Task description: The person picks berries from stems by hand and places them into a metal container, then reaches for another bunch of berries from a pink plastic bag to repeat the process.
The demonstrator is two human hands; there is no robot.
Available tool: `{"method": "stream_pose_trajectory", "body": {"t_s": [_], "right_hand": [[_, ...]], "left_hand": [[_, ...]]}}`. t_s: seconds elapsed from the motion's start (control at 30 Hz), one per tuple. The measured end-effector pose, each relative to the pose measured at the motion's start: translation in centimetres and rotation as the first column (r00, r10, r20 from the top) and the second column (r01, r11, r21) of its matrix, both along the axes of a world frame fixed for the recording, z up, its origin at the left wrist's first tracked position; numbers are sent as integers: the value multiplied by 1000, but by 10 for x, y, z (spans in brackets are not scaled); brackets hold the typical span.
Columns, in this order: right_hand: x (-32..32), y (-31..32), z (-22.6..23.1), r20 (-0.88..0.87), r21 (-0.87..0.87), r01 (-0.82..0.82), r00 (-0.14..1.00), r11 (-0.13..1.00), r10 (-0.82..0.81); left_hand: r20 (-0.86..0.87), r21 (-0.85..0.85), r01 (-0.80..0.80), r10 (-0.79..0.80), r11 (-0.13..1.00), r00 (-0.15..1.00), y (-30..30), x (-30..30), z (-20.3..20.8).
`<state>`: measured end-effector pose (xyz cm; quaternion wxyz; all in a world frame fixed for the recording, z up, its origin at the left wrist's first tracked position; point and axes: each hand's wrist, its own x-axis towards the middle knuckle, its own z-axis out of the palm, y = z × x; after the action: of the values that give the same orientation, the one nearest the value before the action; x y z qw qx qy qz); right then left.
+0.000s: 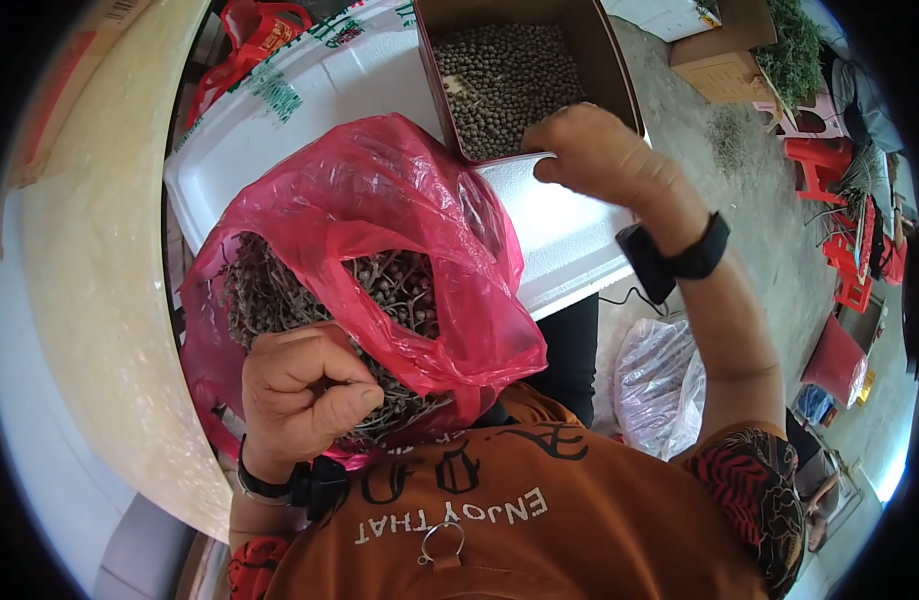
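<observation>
My left hand (305,390) is closed in a pinch above the mouth of a pink plastic bag (370,175). Whatever lies between its thumb and finger is too small to make out. Inside the bag is a heap of dried stems with small round seed heads (390,280), partly covered by the bag's handle. My right hand (595,150), fingers curled, hovers at the near right corner of a dark rectangular box (605,75). Small greenish-brown round seed heads (510,85) lie in that box. The right fingertips are partly hidden, so their contents cannot be seen.
The box stands on a white foam lid (560,225). A curved pale panel (90,270) rises at the left. On the floor to the right are a clear plastic bag (660,385), red stools (820,165) and a cardboard box (720,65) beside green plants (790,50).
</observation>
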<state>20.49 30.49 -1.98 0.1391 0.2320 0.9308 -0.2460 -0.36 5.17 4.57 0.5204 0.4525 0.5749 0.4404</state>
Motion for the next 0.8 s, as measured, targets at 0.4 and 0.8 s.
{"method": "stream_pose_trajectory", "body": {"t_s": [0.4,0.8], "right_hand": [[27,-43,-24,-204,196,108,977,975,-67],[-27,51,20,37,8,-33,999,999,33]], "left_hand": [[-57,-33,18,-20,999,998,3,7,16],[-22,3,36,-36,999,999,-2,9,5]]}}
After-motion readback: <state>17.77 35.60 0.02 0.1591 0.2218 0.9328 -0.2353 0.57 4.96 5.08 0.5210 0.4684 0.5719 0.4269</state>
